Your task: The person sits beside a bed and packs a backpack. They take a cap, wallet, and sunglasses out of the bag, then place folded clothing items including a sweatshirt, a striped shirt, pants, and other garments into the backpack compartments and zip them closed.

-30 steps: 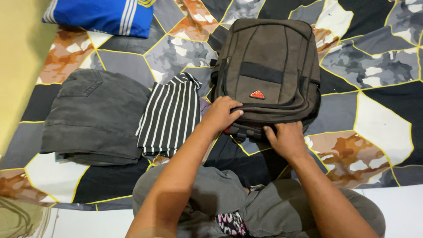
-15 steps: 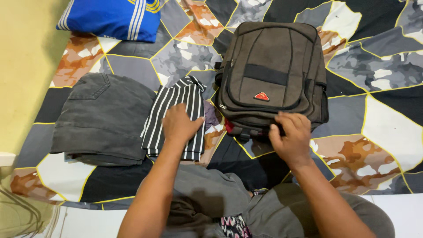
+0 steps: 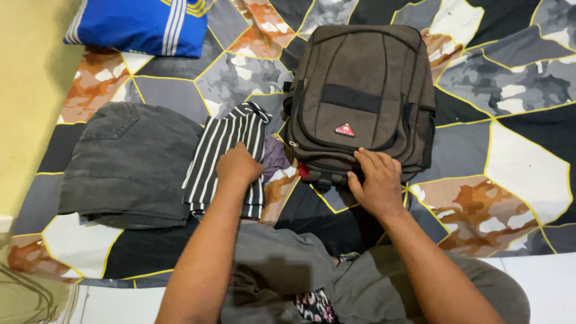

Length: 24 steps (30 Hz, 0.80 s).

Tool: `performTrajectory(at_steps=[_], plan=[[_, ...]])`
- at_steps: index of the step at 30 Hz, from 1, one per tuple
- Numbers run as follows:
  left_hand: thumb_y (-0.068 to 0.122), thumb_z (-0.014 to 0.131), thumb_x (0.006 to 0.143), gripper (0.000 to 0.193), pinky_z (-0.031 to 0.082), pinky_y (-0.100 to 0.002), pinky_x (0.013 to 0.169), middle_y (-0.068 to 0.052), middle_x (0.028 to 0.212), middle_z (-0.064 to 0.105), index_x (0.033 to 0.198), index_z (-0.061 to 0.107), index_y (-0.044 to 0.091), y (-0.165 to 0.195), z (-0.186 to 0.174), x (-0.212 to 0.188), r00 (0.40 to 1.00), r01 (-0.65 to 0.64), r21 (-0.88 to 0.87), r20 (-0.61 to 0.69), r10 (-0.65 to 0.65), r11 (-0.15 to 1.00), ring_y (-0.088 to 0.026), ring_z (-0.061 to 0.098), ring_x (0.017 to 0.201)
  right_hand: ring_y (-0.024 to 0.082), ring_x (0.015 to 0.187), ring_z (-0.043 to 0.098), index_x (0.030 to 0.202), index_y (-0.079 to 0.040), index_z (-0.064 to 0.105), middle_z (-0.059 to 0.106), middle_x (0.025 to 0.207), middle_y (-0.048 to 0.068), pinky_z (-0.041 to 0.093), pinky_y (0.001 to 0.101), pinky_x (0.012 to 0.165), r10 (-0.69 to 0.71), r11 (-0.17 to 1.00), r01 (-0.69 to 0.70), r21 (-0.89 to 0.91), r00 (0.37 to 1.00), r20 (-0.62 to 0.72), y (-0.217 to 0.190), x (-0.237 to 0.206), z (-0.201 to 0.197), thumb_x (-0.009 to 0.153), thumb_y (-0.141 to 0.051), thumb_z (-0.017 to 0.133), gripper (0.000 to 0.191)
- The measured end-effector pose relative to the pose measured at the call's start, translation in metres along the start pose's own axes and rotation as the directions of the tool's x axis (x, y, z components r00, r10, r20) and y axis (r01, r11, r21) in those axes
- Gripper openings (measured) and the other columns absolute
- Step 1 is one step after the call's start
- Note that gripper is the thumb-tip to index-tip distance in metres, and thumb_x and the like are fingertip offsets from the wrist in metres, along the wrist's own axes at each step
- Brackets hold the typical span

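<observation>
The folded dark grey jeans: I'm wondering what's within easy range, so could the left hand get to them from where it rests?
Probably yes. The left hand rests on the striped garment, right beside the dark grey jeans, with nothing lying between them.

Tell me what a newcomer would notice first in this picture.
A grey-brown backpack lies at top centre on a patchwork bedcover, with the right hand resting on its lower edge. The left hand presses a folded black-and-white striped garment, beside folded dark grey trousers on the left.
</observation>
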<state>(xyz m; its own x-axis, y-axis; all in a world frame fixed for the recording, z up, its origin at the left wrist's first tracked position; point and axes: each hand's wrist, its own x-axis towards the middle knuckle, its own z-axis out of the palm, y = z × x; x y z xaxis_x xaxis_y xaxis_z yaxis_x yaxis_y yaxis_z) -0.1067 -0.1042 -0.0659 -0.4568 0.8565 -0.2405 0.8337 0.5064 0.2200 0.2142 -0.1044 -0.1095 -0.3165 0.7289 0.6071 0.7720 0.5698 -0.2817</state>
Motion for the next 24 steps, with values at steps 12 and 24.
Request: performTrajectory(at_steps=[12,24], plan=[[0.021,0.075,0.071,0.056,0.052,-0.048,0.093,-0.023,0.115,0.070,0.125,0.065,0.010,-0.040,-0.005,0.074,0.991,-0.086,-0.038,-0.109,0.081,0.996,-0.040,0.067,0.109,0.031,0.123,0.057,0.126,-0.003,0.068,0.066,0.134,0.011,0.041,0.0464,0.104,0.021,0.999,-0.022,0.026,0.998,0.055,-0.006,0.002,-0.004,0.078,-0.024,0.077,0.054],[-0.008,0.052,0.073,0.054,0.059,-0.034,0.066,-0.010,0.098,0.075,0.124,0.066,0.003,-0.028,-0.137,0.031,0.980,-0.099,-0.865,0.000,0.198,0.492,-0.020,0.072,0.077,0.030,0.119,0.058,0.121,-0.004,0.070,0.069,0.127,0.010,0.040,0.0460,0.101,0.068,0.995,-0.073,0.072,0.995,0.071,-0.013,0.013,-0.006,0.077,-0.025,0.078,0.049]])
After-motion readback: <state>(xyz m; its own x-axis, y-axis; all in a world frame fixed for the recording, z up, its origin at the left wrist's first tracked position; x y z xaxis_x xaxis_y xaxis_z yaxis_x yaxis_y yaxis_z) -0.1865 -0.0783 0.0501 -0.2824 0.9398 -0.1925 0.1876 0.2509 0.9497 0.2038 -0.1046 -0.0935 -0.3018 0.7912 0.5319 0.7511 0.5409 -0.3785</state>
